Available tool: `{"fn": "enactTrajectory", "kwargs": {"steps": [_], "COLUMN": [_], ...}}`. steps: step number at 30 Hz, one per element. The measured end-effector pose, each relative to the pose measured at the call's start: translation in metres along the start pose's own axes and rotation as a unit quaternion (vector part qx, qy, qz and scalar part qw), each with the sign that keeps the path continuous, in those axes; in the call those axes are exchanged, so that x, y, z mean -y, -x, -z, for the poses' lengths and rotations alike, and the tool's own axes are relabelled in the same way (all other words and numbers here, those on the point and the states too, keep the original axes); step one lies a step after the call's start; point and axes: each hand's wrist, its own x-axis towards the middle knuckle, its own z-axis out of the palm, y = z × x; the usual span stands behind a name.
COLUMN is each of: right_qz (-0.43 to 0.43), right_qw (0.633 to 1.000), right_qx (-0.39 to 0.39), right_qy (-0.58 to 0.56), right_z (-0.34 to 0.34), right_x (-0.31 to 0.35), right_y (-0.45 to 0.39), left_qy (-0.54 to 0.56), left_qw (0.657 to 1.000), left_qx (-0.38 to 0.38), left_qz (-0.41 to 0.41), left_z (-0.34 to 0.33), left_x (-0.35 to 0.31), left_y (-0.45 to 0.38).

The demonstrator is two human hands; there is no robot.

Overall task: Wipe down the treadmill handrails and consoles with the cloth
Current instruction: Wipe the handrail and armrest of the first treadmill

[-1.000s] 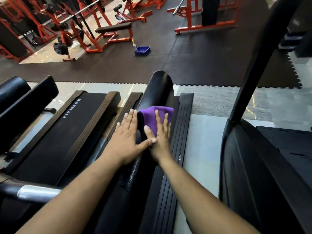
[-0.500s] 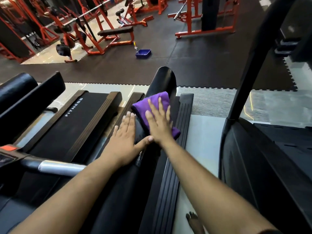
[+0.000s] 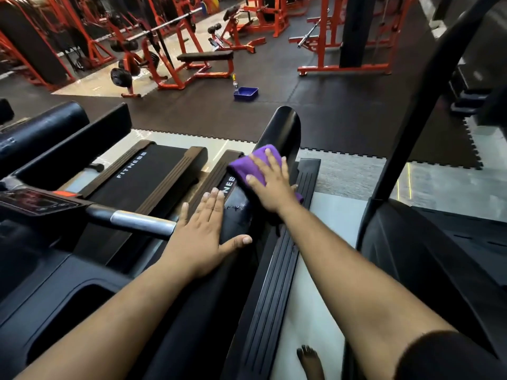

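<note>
A gym is seen from a head camera, looking down along a black padded handrail (image 3: 277, 133) that runs away from the viewer. One purple cloth (image 3: 247, 164) is pressed flat onto the rail, near its far end, by the right hand (image 3: 270, 183); the fingers are held straight and spread over the cloth, not curled round it. The left hand (image 3: 204, 229) is laid flat on the same rail nearer the viewer, fingers straight, thumb out across the top, with nothing held in its grip. A few wet drops are seen on the rail between the two hands, which suggests that stretch has been wiped.

The task is judged to be partway done: this one rail is being wiped toward its end. A console (image 3: 35, 202) with a silver-banded crossbar (image 3: 137, 222) is seen at the left and appears untouched by the cloth. A second padded rail (image 3: 41, 127) lies further left.

Counted: two hands, one cloth, two treadmill belts marked FITNESS, one console in view. On the floor beyond, one blue tray (image 3: 246, 93) is set beside one small bottle (image 3: 235, 82). One bare foot (image 3: 310, 362) is seen at the bottom edge.
</note>
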Motion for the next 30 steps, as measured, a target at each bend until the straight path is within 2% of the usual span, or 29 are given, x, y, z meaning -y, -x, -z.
{"fn": "enactTrajectory", "kwargs": {"steps": [3,8,12,15,17,21,23,25,27,28,30], "right_qz": [-0.057,0.042,0.056,0.005,0.002,0.067,0.083,0.051,-0.045,-0.085,-0.109], "right_qw": [0.998,0.996,0.997,0.996,0.996,0.992,0.991,0.990,0.981,0.973,0.958], "right_qx": [0.000,0.011,-0.006,-0.032,-0.044,-0.049,-0.050,-0.074,-0.097,-0.104,-0.119], "right_qy": [-0.025,-0.075,-0.057,-0.083,-0.082,-0.096,-0.095,-0.109,-0.163,-0.185,-0.236], "right_z": [-0.002,-0.031,-0.018,-0.008,-0.016,-0.044,-0.039,-0.029,-0.020,-0.021,-0.035], "right_x": [0.011,0.021,0.004,-0.001,0.008,0.024,0.012,-0.001,-0.007,-0.007,0.004], "right_y": [-0.010,0.096,0.044,0.007,0.028,0.101,0.087,0.046,0.019,0.017,0.043], "left_qy": [0.012,0.012,0.003,-0.013,-0.007,0.021,0.029,0.024,0.024,0.031,0.055], "left_qw": [1.000,0.999,0.999,0.999,0.999,0.999,0.999,0.999,0.999,0.998,0.997], "left_qx": [-0.013,-0.034,-0.032,-0.029,-0.032,-0.043,-0.044,-0.041,-0.044,-0.048,-0.053], "left_qz": [-0.002,0.011,0.015,0.011,0.011,0.009,0.005,0.006,0.002,0.002,0.004], "left_z": [-0.002,-0.005,-0.006,-0.005,-0.006,-0.005,-0.005,-0.005,-0.005,-0.004,-0.004], "left_x": [0.000,-0.002,0.000,-0.001,-0.001,0.000,0.001,0.001,0.001,0.001,0.001], "left_y": [0.003,-0.003,-0.004,-0.005,-0.004,0.000,0.002,0.000,0.003,0.003,0.002]}}
